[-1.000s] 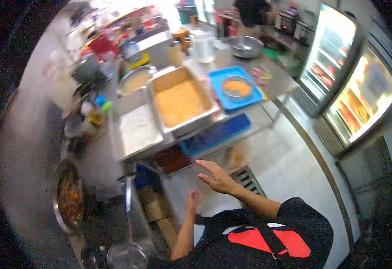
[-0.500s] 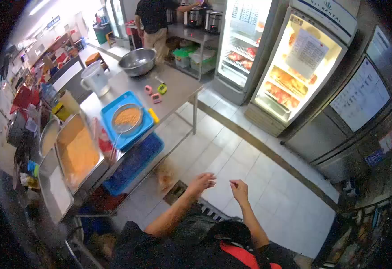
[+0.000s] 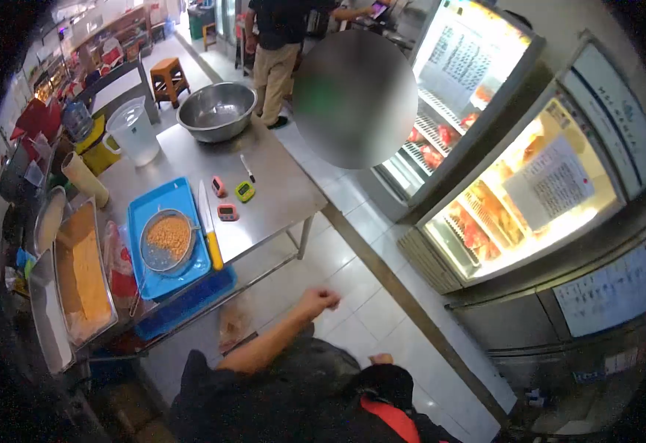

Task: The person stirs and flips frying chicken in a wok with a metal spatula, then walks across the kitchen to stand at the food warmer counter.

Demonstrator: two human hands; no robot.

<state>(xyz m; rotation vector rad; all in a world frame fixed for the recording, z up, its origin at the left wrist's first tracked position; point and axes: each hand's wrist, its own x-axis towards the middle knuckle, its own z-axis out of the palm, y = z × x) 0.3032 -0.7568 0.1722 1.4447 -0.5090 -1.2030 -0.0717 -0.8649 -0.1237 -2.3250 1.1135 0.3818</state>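
Beside the stainless steel table [image 3: 282, 181], above the white tiled floor [image 3: 352, 269], the person's left hand [image 3: 320, 301] is held in the air. Its fingers are bent inward and no object is seen in them; whether they are fully clenched, I cannot tell. The right hand [image 3: 380, 359] is mostly hidden by a black shape, so the state of its fingers cannot be told.

Nearest to the left hand on the tabletop seems the long knife with yellow handle [image 3: 214, 247], lying along the blue rectangular plastic tray [image 3: 162, 193]. On this tray rests a round metal strainer with orange-brown grains [image 3: 168, 238]. To its left stand a deep metal pan [image 3: 108, 284] with orange powder [image 3: 86, 273] and a shallower metal pan [image 3: 42, 288] with something white.

As I judge, the portioning into containers is already done: the powder is in its pan, the grains are in the strainer. The left hand touches none of these, and what is left to do does not show.
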